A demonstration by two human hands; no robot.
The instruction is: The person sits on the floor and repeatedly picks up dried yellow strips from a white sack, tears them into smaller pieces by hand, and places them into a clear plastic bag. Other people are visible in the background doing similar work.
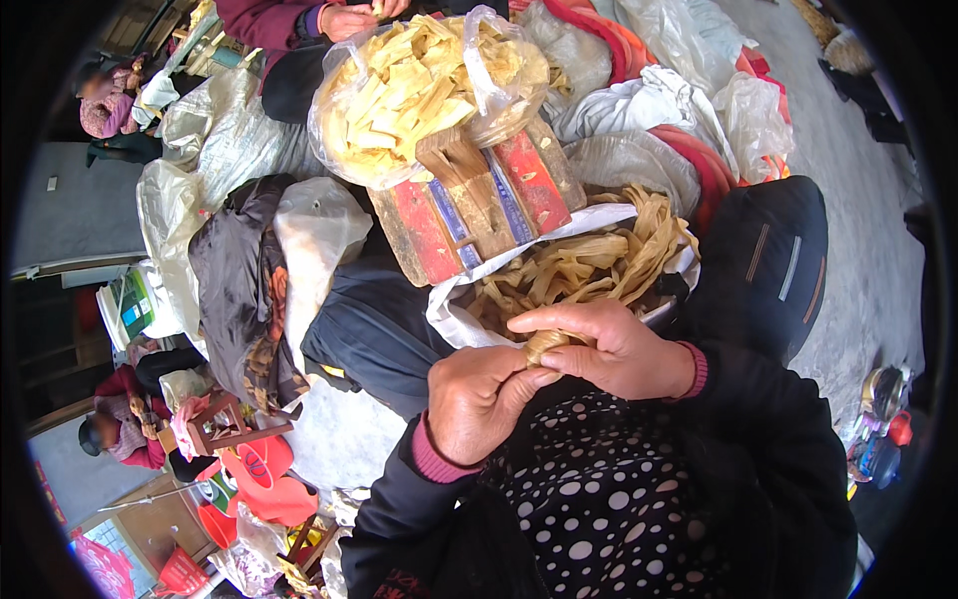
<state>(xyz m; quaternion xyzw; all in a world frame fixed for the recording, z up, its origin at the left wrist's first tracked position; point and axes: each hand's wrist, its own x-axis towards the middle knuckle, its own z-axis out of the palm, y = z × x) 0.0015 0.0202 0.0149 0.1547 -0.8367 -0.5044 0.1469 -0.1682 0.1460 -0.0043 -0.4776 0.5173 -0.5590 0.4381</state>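
Note:
My left hand (479, 397) and my right hand (614, 348) meet in front of my chest. Between their fingertips they pinch a small roll of twisted, tan dried husk (546, 346); both thumbs press on it. Just beyond the hands, an open white sack (460, 318) in my lap holds long brownish dried husk strips (576, 262). A worn wooden board (479, 210) with red and blue strips and an upright wooden block (453, 157) lies behind the sack. Past it, a clear plastic bag (486, 97) is full of pale yellow husk pieces (412, 90).
Another person's hands (352, 21) are at work beyond the clear bag. Plastic sacks (232, 127) and a dark cloth (239, 277) lie at the left, with a white cloth (644, 105) at the upper right. A wooden stool (232, 427) and red containers (262, 464) stand lower left, near a seated person (127, 427).

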